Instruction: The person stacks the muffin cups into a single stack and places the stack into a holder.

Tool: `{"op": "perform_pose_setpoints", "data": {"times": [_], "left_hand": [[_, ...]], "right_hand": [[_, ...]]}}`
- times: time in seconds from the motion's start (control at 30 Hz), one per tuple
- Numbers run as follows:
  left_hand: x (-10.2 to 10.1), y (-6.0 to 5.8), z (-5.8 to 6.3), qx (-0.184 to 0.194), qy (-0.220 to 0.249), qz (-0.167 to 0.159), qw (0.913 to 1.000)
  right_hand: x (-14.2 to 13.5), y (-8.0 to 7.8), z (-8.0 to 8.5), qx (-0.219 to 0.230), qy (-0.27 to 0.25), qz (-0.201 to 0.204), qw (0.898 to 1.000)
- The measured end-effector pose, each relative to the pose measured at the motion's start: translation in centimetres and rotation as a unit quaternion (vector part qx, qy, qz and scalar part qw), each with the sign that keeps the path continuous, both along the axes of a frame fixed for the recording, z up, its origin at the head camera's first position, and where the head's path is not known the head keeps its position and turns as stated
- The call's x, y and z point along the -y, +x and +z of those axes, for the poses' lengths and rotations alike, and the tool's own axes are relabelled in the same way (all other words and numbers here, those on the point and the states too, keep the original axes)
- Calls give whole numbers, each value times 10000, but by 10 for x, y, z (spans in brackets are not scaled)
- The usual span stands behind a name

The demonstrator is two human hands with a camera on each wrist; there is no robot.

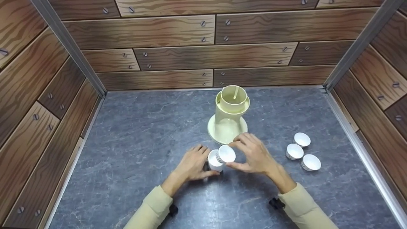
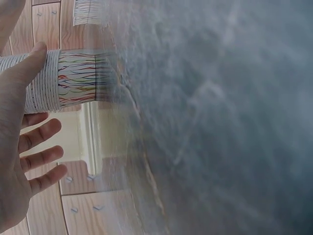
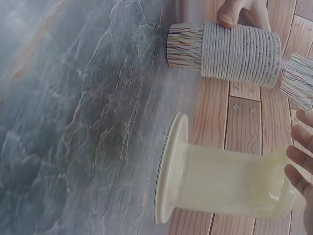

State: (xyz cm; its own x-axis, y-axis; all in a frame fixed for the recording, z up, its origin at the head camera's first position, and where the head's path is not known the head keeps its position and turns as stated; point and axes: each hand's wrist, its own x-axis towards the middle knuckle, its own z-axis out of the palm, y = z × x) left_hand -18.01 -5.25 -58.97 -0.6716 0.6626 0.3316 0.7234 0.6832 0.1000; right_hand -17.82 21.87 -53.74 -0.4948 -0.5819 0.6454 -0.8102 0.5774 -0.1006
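My left hand [image 1: 194, 163] holds an upright stack of nested white cups [image 1: 215, 161] standing on the table. In the left wrist view the thumb lies along the stack [image 2: 44, 88], while the other fingers reach past its far side. Coloured wavy lines decorate the lowest cup's wall; above it, closely packed rims show. Between thumb and fingers, my right hand [image 1: 252, 154] pinches a single white cup [image 1: 226, 154] by its rim, raised just above the stack. In the right wrist view that cup [image 3: 298, 81] is tilted, apart from the top of the stack [image 3: 239, 54].
Just beyond the hands stands a pale yellow cylindrical container [image 1: 226, 125] on a round base, with a smaller cylinder [image 1: 233, 95] set in its top. Three white cups [image 1: 294, 151] sit close together at the right. Wood-patterned walls [image 1: 178, 30] enclose the dark marbled table [image 1: 143, 127].
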Motion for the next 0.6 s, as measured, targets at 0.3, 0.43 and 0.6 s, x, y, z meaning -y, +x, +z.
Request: {"op": "perform_pose_setpoints", "data": {"times": [0.3,0.43,0.6], "left_hand": [[0,1,1,-60,-65,31,10000],[0,1,1,48,-139,70,9999],[0,0,0,-100,-120,63,9999]], "right_hand": [[12,-2,2,29,313,2,9995],[15,-3,3,12,431,-19,9991],[17,-5,3,-3,514,12,9987]]}}
